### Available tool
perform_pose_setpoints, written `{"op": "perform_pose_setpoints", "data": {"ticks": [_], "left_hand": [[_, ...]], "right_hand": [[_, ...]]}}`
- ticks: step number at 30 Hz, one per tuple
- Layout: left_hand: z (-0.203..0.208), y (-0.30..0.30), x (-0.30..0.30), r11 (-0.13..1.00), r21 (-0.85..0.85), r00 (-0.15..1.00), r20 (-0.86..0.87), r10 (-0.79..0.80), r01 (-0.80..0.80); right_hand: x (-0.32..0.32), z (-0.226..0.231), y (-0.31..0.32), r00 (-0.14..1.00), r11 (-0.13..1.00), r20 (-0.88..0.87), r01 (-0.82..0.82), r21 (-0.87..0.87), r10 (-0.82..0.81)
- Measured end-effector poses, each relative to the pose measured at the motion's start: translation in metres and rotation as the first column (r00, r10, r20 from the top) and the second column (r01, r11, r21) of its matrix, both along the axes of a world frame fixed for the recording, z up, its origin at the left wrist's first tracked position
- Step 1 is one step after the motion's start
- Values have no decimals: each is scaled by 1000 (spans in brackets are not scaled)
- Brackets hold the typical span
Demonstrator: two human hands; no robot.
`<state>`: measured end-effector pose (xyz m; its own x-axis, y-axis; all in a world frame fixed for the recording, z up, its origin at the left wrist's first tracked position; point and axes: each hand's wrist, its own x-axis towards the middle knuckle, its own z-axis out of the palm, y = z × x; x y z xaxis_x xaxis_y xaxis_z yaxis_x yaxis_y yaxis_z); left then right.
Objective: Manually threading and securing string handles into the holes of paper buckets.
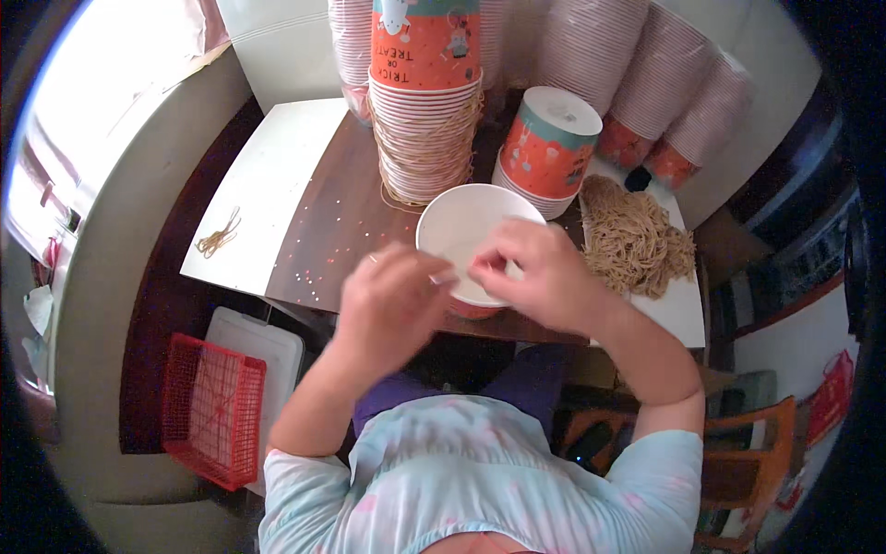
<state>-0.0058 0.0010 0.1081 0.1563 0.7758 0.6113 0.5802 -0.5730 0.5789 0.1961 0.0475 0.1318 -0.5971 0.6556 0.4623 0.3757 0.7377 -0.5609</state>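
A paper bucket [466, 217] with a white inside and an orange outer wall stands mouth up at the table's near edge. Over its near rim, my left hand [392, 300] is smeared by motion, its fingers pointing toward the bucket's middle. A small white bit shows by the fingertips; what it is I cannot tell. My right hand [544, 272] is above the bucket's right side, thumb and fingers pinched together. Whatever is between them is too small or hidden. Behind the bucket rises a tall stack of orange buckets [425, 129] with tan cords looped around it.
A shorter upside-down bucket stack [549, 148] stands right of the tall one. Tan cords [637, 240] lie heaped at the right; a few cords [218, 233] lie on the white left board. Wrapped bucket stacks [660, 78] line the back. A red basket [214, 406] sits lower left.
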Motion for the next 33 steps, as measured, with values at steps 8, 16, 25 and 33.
{"op": "perform_pose_setpoints", "data": {"ticks": [8,16,25,33], "left_hand": [[-51,71,-34,921,-390,974,206,91,-3],[-57,81,-31,936,-345,980,198,5,65],[-59,85,-31,923,-367,975,221,-31,113],[-53,83,-32,929,-359,985,169,-31,91]], "right_hand": [[-41,-46,70,991,914,66,133,-383,-117],[-46,-56,80,986,914,100,164,-371,-136],[-51,-64,86,988,918,85,154,-366,-132],[-50,-63,82,990,920,63,143,-364,-129]]}}
